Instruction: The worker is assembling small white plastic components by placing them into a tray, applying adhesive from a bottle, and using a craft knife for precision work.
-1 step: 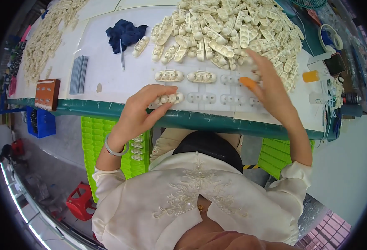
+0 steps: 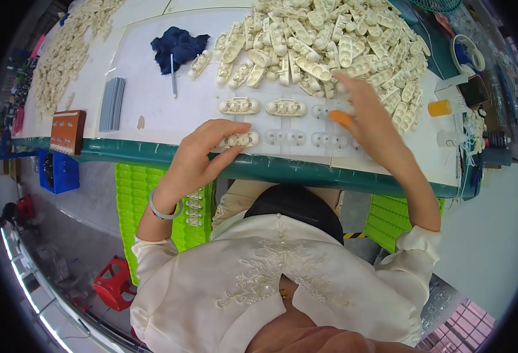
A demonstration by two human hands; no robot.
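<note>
My left hand (image 2: 203, 150) has its thumb and fingers closed around the sides of a small cream plastic part (image 2: 241, 139). That part sits at the near left of a translucent jig (image 2: 284, 125) with rounded raised spots. Two similar cream parts lie in the far row of the jig, a left one (image 2: 239, 106) and a right one (image 2: 285, 107). Over the jig's right side is my right hand (image 2: 368, 117), fingers apart, with an orange finger cot (image 2: 341, 118) on its thumb. Its fingertips come close to a large heap of cream parts (image 2: 318, 41); I see nothing held there.
Beyond the jig lie a dark blue cloth (image 2: 177, 47) and a thin stick (image 2: 174, 76). Grey strips (image 2: 112, 105) and a brown block (image 2: 67, 133) are on the left. At right stands an orange-yellow container (image 2: 439, 107). Green trays (image 2: 138, 206) sit below the table edge.
My right hand has shifted slightly to the left over the jig. My left hand keeps its place on the cream part.
</note>
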